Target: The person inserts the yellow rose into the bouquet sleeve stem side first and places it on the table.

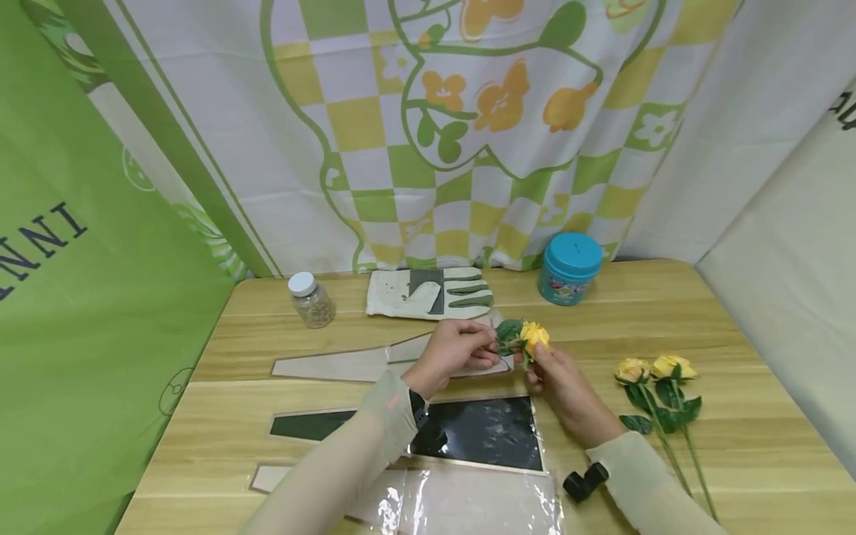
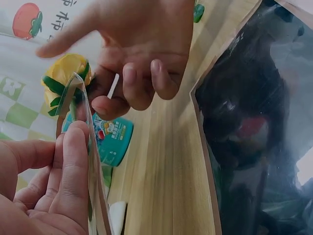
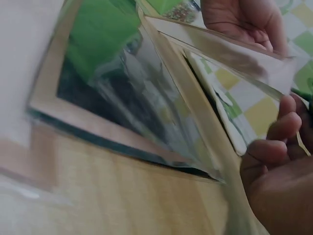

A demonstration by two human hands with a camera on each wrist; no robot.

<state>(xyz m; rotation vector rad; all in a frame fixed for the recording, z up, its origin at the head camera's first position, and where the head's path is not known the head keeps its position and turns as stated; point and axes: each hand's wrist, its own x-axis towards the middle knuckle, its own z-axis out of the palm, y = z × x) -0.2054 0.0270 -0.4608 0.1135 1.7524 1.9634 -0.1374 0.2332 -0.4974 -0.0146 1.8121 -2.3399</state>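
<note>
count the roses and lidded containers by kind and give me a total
Yellow roses: 3 (1 in the right hand, 2 lying on the table)
White-lidded clear jar: 1
Blue lidded tub: 1
Total: 5

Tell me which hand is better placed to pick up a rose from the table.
Right hand, likely: the two loose roses lie on its side, nearer it than the left hand. It would first need to release the held rose.
</note>
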